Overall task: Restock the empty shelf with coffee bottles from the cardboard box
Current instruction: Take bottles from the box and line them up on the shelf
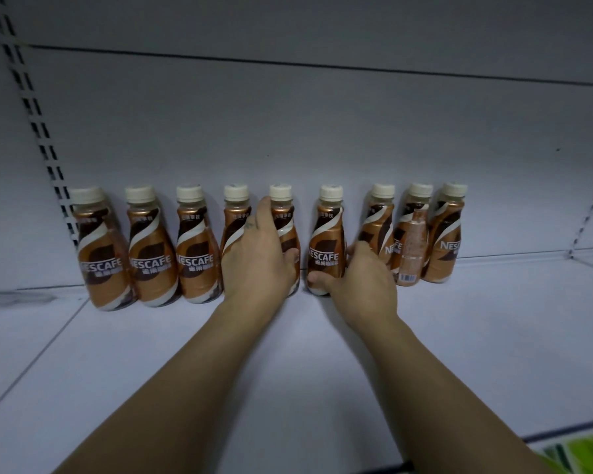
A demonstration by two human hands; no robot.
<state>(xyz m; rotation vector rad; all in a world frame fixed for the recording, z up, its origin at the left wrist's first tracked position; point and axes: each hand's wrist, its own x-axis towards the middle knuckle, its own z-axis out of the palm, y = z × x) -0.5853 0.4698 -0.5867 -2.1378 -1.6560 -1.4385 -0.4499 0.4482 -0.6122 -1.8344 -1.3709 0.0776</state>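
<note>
1. Across the middle of the frame, at the back of the shelf (288, 354): nine coffee bottles (153, 254) upright in a row. Cardboard box out of view.
2. Just left of centre: left hand (257, 258) wrapped round the fifth bottle (283, 213), thumb on its front.
3. Just right of centre: right hand (360, 278) clasping the sixth bottle (326, 241) low down, thumb at its base.
4. Probably settling both into line. Slide back level with the neighbours, keep upright, match the gaps, turn logos forward, then let go gently.
5. Toward the right: eighth bottle (412, 248) showing its barcode; worth turning round.
</note>
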